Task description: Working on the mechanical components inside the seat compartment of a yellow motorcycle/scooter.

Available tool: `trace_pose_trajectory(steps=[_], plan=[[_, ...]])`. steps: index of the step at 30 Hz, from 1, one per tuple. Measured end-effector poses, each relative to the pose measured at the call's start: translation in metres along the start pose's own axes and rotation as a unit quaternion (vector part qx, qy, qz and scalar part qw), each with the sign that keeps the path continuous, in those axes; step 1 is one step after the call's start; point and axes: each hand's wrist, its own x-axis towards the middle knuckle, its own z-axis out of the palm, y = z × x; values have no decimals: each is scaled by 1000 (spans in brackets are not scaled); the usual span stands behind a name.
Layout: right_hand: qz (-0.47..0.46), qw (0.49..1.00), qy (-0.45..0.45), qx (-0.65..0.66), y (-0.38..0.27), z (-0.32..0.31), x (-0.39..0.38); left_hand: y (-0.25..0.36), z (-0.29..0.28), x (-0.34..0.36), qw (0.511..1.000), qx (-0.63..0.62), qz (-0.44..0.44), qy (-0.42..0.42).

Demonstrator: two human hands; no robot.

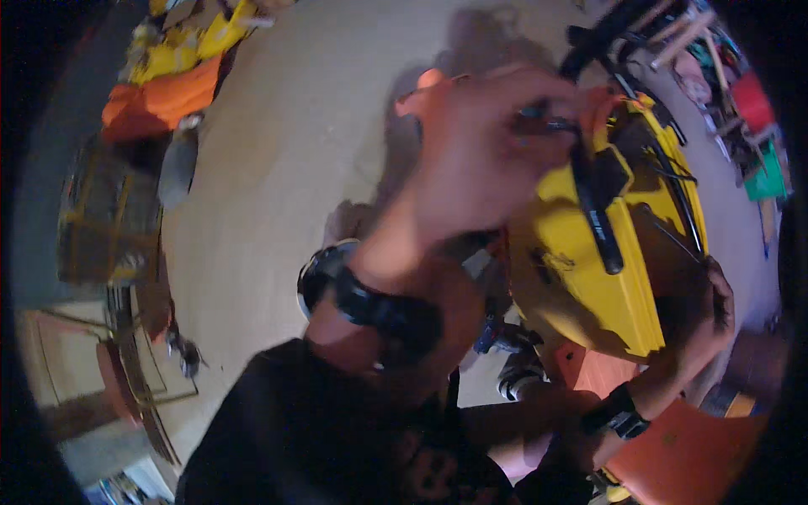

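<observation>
A large yellow plastic body with black and orange parts stands in front of me, to the right. My left hand, blurred by motion, is raised over its upper left part. Those fingers look curled round something dark that I cannot make out. Close by, a black bar with a rounded end slants down across the yellow body; whether the hand touches it is unclear. At the body's right edge, my right hand has its fingers closed at the lower end of a thin dark rod.
An orange panel or seat lies at the lower right. Along the left stand a strapped dark box, an orange cloth-like item and yellow bags. A green bin and mixed items sit at the far right.
</observation>
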Motion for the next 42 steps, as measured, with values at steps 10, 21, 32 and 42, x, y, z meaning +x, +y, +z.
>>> trace_pose_trajectory(steps=[10, 21, 32, 42], plan=[[-83, 983, -103, -127, 5, -7, 9, -75, -221, -306, 842, 282, -460, 16], [-29, 992, -82, -89, -3, 1, 3, -106, -233, -311, 834, 299, -446, 128], [-1, 999, 53, 1, -31, 20, -3, -10, -91, -70, 976, 181, -110, 44], [20, 986, 158, 50, -19, -64, 15, 52, 32, 7, 952, 283, 114, -35]])
